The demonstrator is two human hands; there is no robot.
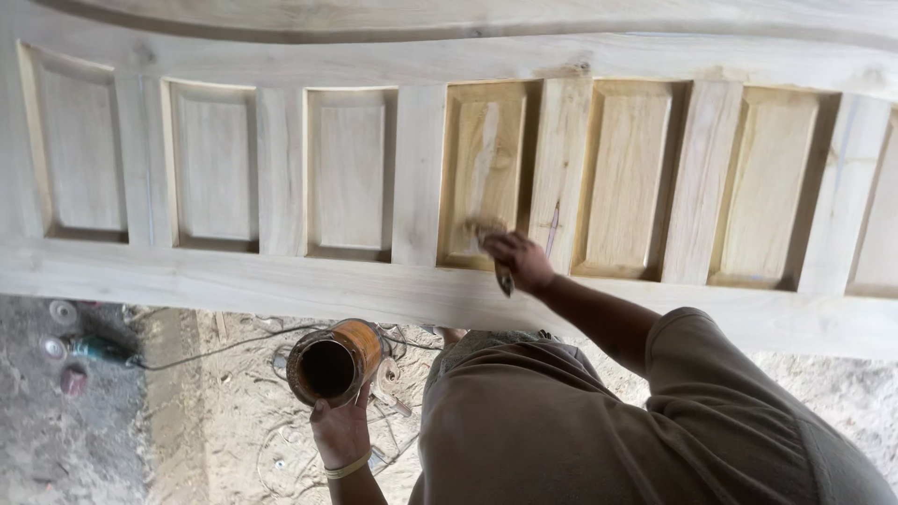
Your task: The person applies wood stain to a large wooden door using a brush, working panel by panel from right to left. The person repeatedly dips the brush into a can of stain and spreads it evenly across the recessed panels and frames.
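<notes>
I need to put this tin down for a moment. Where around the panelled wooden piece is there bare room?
The sandy ground at right, below the wooden piece's lower rail, looks bare. Under the tin in the left hand, cables and scraps crowd it; tools lie far left. The right hand brushes a recessed panel.

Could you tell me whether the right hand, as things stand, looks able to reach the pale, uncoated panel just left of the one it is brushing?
Probably yes. The right hand holds its brush on the darker panel; the pale panel lies next to it, with only a flat wooden upright between and nothing in the way.
</notes>
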